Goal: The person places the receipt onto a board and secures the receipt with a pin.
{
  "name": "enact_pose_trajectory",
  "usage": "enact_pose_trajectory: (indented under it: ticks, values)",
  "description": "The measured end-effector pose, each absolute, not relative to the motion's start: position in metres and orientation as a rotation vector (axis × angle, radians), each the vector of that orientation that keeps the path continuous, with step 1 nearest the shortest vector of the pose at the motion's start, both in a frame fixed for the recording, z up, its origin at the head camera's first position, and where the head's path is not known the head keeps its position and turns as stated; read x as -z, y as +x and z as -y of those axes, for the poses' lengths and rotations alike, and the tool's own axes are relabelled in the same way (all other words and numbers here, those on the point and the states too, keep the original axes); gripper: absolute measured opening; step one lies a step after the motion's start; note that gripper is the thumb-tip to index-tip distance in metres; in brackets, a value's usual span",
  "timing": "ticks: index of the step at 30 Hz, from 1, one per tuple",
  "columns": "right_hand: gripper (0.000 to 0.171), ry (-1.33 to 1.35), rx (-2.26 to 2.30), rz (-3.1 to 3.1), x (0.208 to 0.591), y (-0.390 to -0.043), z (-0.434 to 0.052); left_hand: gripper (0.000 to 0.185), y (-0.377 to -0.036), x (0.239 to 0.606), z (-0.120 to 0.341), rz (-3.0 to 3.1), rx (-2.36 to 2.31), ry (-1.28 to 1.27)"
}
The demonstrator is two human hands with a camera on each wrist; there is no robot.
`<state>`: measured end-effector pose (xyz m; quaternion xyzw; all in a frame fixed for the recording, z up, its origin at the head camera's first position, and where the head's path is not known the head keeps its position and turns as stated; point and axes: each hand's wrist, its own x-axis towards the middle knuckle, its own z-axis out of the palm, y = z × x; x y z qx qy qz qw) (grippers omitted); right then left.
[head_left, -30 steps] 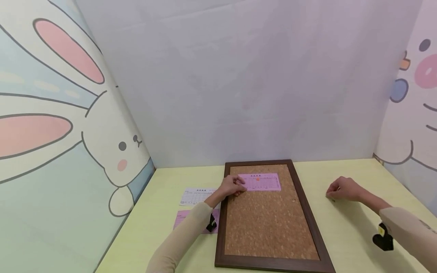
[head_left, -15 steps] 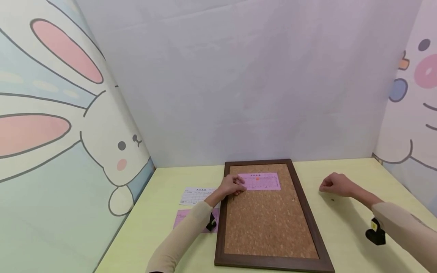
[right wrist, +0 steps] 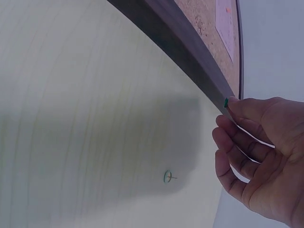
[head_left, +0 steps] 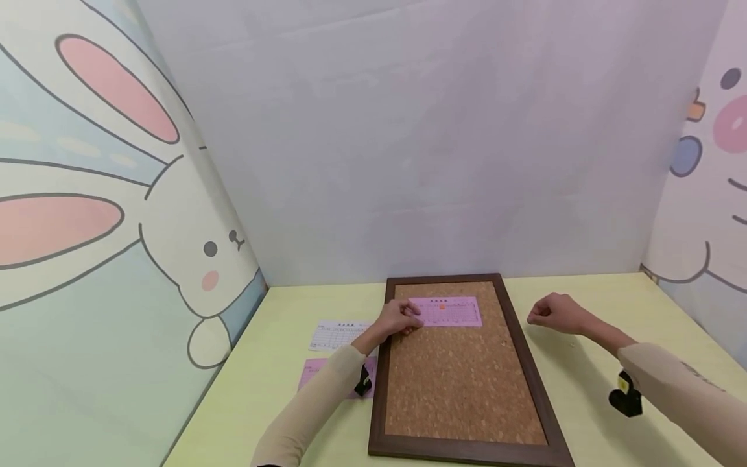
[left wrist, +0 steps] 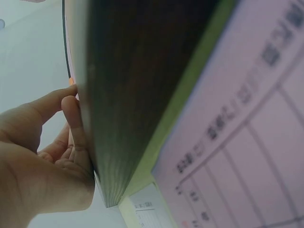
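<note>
Right hand (head_left: 556,313) neared corkboard (head_left: 461,383) (green pushpin (right wrist: 226,102) pinched).

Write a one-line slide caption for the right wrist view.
Right hand pinches a green pushpin beside the cork board's dark frame; another pin lies on the yellow table.

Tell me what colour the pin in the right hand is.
Green: the pin pinched by the right hand shows best in the right wrist view.

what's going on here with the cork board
A person's left hand presses a pink printed slip against the top of a brown-framed cork board lying on the pale green table. The right hand, raised beside the board, pinches a small green pushpin. Another green pushpin lies on the table.
</note>
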<state>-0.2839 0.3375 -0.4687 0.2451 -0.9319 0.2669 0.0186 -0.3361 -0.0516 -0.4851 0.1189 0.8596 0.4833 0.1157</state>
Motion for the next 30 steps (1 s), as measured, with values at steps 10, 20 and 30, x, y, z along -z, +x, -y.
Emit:
enact_pose_trajectory:
  ticks: [10,20,30]
  values:
    - [0.016,0.766,-0.896,2.894,0.464,-0.288,-0.317,0.019,-0.334,0.486,0.052,-2.509,-1.426,0.346]
    - [0.015,0.76,-0.911,2.904,0.457,-0.288,-0.298,0.019,-0.334,0.484,0.052,-2.506,-1.427,0.338]
    - [0.015,0.754,-0.942,2.899,0.459,-0.293,-0.289,0.019,-0.335,0.484,0.052,-2.507,-1.423,0.338]
